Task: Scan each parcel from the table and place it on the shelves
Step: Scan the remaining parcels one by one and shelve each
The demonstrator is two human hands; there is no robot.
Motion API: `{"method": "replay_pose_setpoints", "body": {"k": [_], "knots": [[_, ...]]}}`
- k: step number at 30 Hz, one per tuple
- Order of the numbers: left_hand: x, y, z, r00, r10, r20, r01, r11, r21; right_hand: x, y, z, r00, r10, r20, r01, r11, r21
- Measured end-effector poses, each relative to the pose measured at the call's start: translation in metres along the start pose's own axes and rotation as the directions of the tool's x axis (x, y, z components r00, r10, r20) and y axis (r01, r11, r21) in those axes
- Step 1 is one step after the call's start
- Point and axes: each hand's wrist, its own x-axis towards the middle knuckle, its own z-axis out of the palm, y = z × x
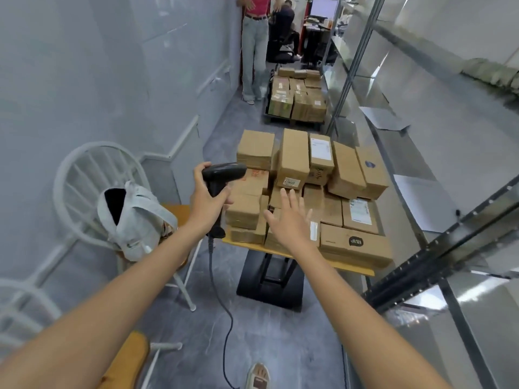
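Several brown cardboard parcels point(295, 157) are stacked on a small yellow-topped table point(356, 269) ahead of me. My left hand point(206, 202) grips the handle of a black barcode scanner point(222, 171), held just left of the stack with its head pointing toward the parcels. Its cable point(222, 318) hangs down to the floor. My right hand point(292, 217) is stretched out with fingers spread, hovering over the near parcels and holding nothing. Metal shelves point(421, 248) run along the right side.
A white chair point(84, 175) with a grey bag point(134, 220) stands at the left. A cart with more boxes point(297, 99) sits beyond the table. A person in jeans point(255, 57) stands at the aisle's far end. My shoe point(258, 376) shows below.
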Motion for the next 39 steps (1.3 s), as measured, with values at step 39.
{"method": "replay_pose_setpoints", "body": {"k": [39], "knots": [[0.138, -0.149, 0.014, 0.941, -0.327, -0.086, 0.311, 0.937, -0.157, 0.177, -0.054, 0.143, 0.912, 0.397, 0.102, -0.401, 0.916, 0.024]]}}
